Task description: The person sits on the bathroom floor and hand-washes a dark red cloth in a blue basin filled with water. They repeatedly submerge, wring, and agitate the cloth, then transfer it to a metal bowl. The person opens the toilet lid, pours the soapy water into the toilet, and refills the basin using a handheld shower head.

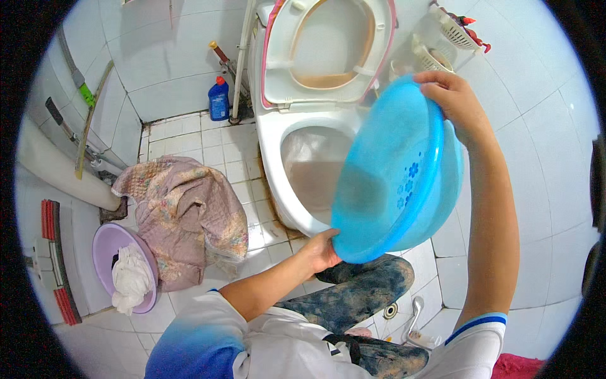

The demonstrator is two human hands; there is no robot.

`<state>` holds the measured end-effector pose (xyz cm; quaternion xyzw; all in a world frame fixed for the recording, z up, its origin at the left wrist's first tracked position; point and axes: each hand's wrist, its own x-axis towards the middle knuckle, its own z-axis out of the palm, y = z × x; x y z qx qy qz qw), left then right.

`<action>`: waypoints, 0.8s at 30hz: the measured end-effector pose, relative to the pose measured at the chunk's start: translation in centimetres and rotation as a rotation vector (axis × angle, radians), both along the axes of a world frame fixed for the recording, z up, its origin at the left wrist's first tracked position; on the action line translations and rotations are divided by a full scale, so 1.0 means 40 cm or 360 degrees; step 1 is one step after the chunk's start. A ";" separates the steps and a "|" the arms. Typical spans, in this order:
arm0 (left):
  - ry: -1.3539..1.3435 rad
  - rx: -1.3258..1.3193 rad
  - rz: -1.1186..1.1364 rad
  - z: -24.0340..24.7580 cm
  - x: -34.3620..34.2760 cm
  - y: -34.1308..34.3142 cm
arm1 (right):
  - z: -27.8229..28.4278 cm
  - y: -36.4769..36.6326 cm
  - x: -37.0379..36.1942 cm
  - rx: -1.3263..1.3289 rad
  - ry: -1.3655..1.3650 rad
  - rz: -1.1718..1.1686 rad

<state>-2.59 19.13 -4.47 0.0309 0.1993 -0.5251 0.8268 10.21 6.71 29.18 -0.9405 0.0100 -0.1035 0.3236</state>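
Both my hands grip a blue plastic basin (379,145), tilted on its side over the right part of the toilet bowl (271,145). Its inside, printed with small dark blue flowers, faces left toward the bowl. My left hand (322,251) is closed on the lower rim, near the bowl's front edge. High on the far rim, my right hand (456,101) holds on with the thumb on the inner side. Cloudy brownish-grey water lies in the bowl. The toilet seat (278,57) and lid stand raised. The basin hides the bowl's right side.
On the floor at left lies a crumpled mauve quilted cloth (189,215), beside a purple basin (101,246) holding white cloth. A blue bottle (218,101) with a red cap stands by the back wall. A white brush (416,316) lies near a floor drain (391,311).
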 end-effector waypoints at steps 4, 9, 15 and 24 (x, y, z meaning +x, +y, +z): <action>-0.0035 -0.0144 -0.0074 0.009 -0.017 -0.037 | 0.036 0.119 -0.078 -0.0227 -0.0094 0.0182; -0.0158 -0.0320 -0.0040 0.010 -0.032 -0.048 | 0.044 0.156 -0.132 -0.0241 -0.0169 0.0383; -0.0207 -0.0047 0.0035 -0.007 -0.031 -0.033 | 0.047 0.122 -0.187 -0.0291 -0.0246 0.0302; -0.0696 0.0581 0.0334 0.071 0.039 0.096 | -0.017 -0.251 -0.403 0.0266 -0.0103 -0.0400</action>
